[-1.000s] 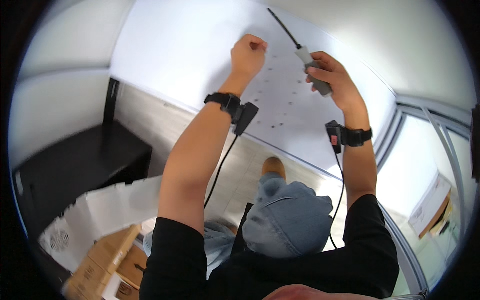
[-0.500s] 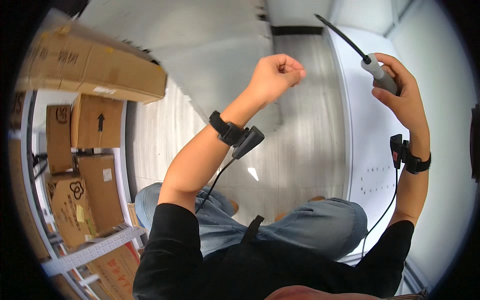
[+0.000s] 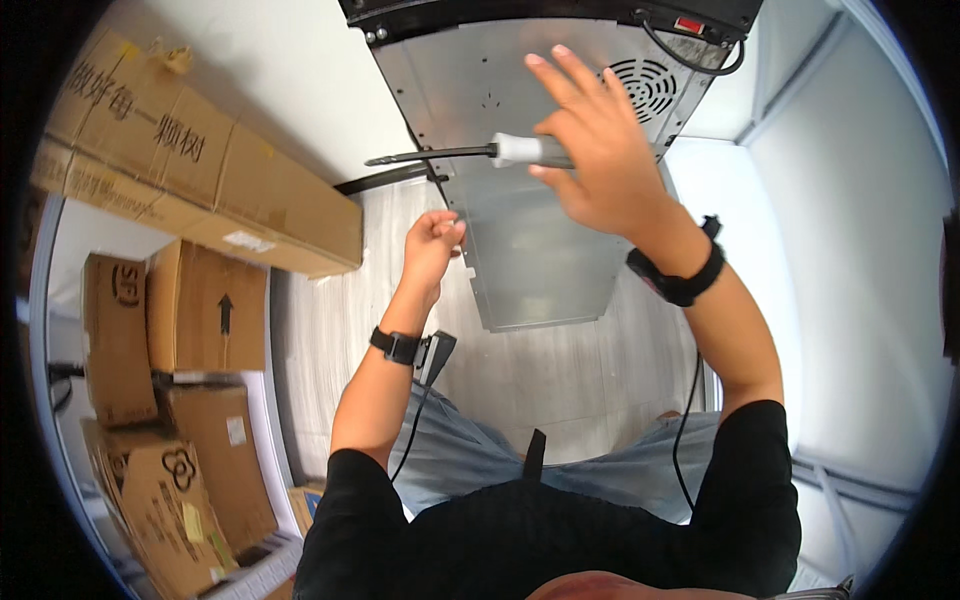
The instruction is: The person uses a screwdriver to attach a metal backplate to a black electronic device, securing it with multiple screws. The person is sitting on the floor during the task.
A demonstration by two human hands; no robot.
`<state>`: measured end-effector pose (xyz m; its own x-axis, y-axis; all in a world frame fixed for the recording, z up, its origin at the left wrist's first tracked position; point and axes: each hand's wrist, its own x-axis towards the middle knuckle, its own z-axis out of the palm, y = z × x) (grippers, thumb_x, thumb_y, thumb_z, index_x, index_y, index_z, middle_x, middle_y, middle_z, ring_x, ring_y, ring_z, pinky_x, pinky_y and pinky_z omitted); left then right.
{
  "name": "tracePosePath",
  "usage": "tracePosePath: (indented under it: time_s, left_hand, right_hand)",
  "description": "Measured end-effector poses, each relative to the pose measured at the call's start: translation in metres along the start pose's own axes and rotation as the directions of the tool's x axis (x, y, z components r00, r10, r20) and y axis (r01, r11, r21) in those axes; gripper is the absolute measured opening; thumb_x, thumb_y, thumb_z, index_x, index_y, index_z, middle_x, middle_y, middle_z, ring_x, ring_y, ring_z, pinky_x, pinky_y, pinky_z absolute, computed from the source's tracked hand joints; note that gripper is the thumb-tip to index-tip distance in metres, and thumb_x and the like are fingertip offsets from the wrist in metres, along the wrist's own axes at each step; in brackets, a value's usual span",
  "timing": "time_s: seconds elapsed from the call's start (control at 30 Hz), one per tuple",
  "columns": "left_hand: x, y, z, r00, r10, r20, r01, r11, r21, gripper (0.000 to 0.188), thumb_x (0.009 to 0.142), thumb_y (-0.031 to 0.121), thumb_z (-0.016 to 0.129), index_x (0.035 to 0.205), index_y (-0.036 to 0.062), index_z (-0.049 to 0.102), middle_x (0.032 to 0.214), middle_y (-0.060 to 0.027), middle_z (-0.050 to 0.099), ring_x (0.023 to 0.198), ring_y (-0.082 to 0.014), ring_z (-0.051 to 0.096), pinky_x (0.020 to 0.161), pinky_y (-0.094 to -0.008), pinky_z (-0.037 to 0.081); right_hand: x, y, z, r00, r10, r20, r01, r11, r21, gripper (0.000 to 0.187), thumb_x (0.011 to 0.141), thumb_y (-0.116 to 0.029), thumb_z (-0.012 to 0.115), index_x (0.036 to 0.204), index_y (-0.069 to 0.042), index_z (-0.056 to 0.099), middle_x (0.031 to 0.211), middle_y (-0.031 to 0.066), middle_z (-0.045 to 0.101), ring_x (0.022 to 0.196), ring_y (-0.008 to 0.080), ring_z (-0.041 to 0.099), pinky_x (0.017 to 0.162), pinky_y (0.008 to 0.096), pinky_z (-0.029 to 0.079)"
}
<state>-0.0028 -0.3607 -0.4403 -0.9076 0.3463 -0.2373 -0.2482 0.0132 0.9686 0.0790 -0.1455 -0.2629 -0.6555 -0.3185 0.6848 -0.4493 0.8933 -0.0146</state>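
Note:
My right hand (image 3: 605, 160) holds a screwdriver (image 3: 516, 150) with a grey and white handle, the thumb and a bent finger on the grip while other fingers stretch out. Its dark shaft points left, roughly level, in front of the grey metal back panel (image 3: 540, 265) of an appliance. The tip touches nothing that I can see. My left hand (image 3: 432, 245) is closed, fingers curled against the thumb, beside the panel's left edge. Whatever may be in those fingers is hidden. Small screws or holes dot the panel, and a round vent (image 3: 640, 90) lies beyond my right hand.
A black cable (image 3: 690, 68) loops at the appliance's top right, near a red switch (image 3: 690, 24). Cardboard boxes (image 3: 210, 300) fill a shelf on the left, with a long carton (image 3: 290, 215) above. A white ledge (image 3: 735, 210) and wall stand on the right.
The view has shifted, bringing the appliance's back upright before me. My right hand brought the screwdriver inward to the left, its shaft turning level. My left hand moved left and lower in view.

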Motion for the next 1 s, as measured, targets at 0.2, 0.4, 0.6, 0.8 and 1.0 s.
tracePosePath:
  time_s: [0.2, 0.4, 0.6, 0.8, 1.0]
  left_hand:
    - [0.022, -0.024, -0.004, 0.971, -0.212, 0.109, 0.217, 0.975, -0.035, 0.06, 0.088, 0.01, 0.062, 0.139, -0.0001, 0.033, 0.08, -0.0013, 0.06, 0.072, -0.011, 0.059, 0.064, -0.026, 0.046]
    - [0.044, -0.043, 0.003, 0.978, -0.188, 0.094, 0.195, 0.979, -0.067, 0.021, 0.09, 0.011, 0.059, 0.109, 0.0028, 0.056, 0.074, -0.0022, 0.061, 0.064, -0.01, 0.056, 0.06, -0.0239, 0.044]
    - [0.047, -0.038, 0.006, 0.992, -0.126, 0.026, 0.129, 0.971, -0.202, 0.01, 0.092, 0.008, 0.054, 0.085, 0.0047, 0.061, 0.075, -0.0007, 0.061, 0.066, -0.0079, 0.053, 0.063, -0.0223, 0.042]
    - [0.055, -0.044, -0.003, 0.995, -0.093, 0.045, 0.099, 0.981, -0.167, 0.01, 0.092, 0.008, 0.054, 0.085, 0.0041, 0.06, 0.073, -0.0014, 0.061, 0.066, -0.0079, 0.052, 0.064, -0.0225, 0.042]
    - [0.048, -0.033, -0.006, 0.999, -0.023, -0.029, 0.014, 0.962, -0.273, 0.009, 0.092, 0.007, 0.057, 0.086, 0.0023, 0.061, 0.075, -0.0026, 0.062, 0.068, -0.011, 0.058, 0.069, -0.0254, 0.047]
  right_hand:
    - [0.014, -0.013, 0.036, 0.989, 0.149, -0.004, -0.148, 0.978, -0.145, 0.026, 0.071, -0.013, 0.074, 0.088, -0.004, 0.056, 0.15, 0.0208, 0.028, 0.141, 0.038, 0.02, 0.102, 0.0694, 0.019]
    - [0.017, -0.014, 0.042, 0.982, 0.189, 0.003, -0.186, 0.971, -0.149, 0.029, 0.07, -0.011, 0.075, 0.09, -0.004, 0.055, 0.151, 0.0202, 0.027, 0.142, 0.0392, 0.019, 0.103, 0.0701, 0.015]
    - [0.016, -0.015, 0.047, 0.976, 0.217, -0.023, -0.218, 0.96, -0.176, 0.028, 0.07, -0.012, 0.076, 0.088, -0.005, 0.055, 0.151, 0.0192, 0.026, 0.142, 0.0392, 0.018, 0.102, 0.0713, 0.014]
    - [0.018, -0.013, 0.052, 0.978, 0.186, -0.095, -0.198, 0.969, -0.149, 0.027, 0.069, -0.014, 0.076, 0.083, -0.006, 0.055, 0.15, 0.0183, 0.03, 0.142, 0.0367, 0.019, 0.101, 0.0727, 0.014]
    - [0.021, -0.016, 0.055, 0.97, 0.211, -0.121, -0.231, 0.955, -0.184, 0.027, 0.071, -0.014, 0.076, 0.088, -0.005, 0.057, 0.149, 0.0187, 0.032, 0.141, 0.0358, 0.023, 0.101, 0.0728, 0.014]
